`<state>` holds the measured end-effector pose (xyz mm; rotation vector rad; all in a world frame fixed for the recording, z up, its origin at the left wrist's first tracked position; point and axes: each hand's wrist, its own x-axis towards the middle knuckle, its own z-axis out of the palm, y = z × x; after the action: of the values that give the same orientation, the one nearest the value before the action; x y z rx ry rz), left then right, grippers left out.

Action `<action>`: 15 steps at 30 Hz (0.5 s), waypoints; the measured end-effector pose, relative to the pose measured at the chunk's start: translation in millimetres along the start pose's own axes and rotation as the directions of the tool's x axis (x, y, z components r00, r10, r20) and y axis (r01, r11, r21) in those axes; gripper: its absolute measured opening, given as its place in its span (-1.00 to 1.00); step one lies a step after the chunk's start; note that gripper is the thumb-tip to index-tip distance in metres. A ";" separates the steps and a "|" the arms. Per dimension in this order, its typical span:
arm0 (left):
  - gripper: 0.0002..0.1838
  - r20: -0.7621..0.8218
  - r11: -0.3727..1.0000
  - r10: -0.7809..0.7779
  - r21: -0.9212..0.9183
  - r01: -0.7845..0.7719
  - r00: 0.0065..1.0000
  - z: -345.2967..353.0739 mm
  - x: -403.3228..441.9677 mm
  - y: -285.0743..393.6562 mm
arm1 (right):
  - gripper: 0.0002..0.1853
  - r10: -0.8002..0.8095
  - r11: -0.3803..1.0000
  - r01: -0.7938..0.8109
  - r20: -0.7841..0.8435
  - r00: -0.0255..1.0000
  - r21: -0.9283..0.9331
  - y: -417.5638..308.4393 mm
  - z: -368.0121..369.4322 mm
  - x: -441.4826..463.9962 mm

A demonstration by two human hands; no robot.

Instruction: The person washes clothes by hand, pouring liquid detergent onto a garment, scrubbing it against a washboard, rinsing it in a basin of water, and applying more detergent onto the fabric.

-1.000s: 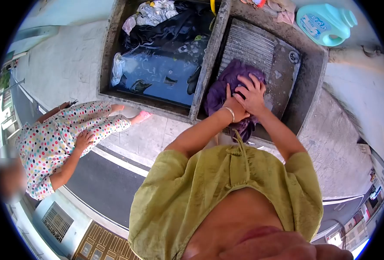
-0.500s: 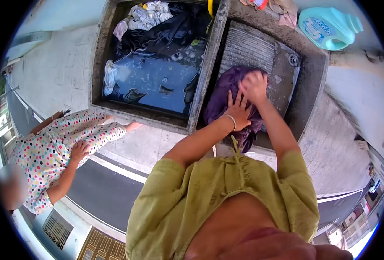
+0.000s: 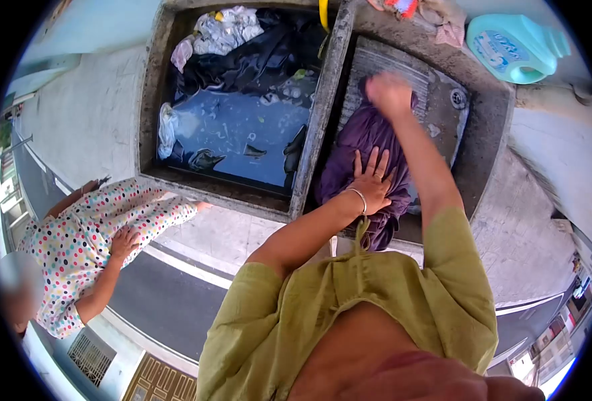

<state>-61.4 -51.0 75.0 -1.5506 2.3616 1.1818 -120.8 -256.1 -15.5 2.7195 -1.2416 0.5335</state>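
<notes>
A wet, bunched purple cloth [image 3: 359,144] lies over the ridged washboard slab [image 3: 382,60] in the right-hand basin [image 3: 486,157]. My left hand [image 3: 374,186], with a bracelet at the wrist, presses on the cloth's lower part, palm down and fingers spread. Farther up the slab, my right hand [image 3: 390,95] is closed on the cloth's far end, its fingers somewhat blurred by motion. Folds of the cloth hang toward me at the basin's near edge.
The left basin [image 3: 147,93] holds water with dark cloth [image 3: 242,63] and white cloth [image 3: 226,32] soaking. A turquoise detergent jug [image 3: 513,50] rests at the back right, and a drain [image 3: 457,99] is set in the slab. Another person in dotted clothes [image 3: 82,234] stands at left.
My right hand has moved away from me up the slab, and the purple cloth now stretches farther that way. My left hand still rests on the cloth's lower part.
</notes>
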 end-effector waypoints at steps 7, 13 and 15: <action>-0.29 0.052 1.000 -0.002 -0.026 0.003 0.999 -0.9 -0.4 -3.5 | -0.49 0.496 0.868 -0.481 0.248 0.832 -0.123 4.7 -27.0 35.2; -0.28 0.189 0.999 0.010 -0.050 0.000 0.982 -9.8 -0.9 -1.3 | -0.83 0.049 0.963 -0.140 0.362 0.931 0.229 -61.4 -128.5 -70.1; -0.31 0.277 0.992 0.045 -0.128 -0.009 0.960 -14.3 -1.7 -1.1 | -0.90 0.024 0.959 -0.089 0.236 0.971 0.267 -68.7 -124.7 -88.8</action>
<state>-55.0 -59.0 85.2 -1.2853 2.1695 1.4721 -156.9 -117.9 72.6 3.0610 -1.3983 0.4350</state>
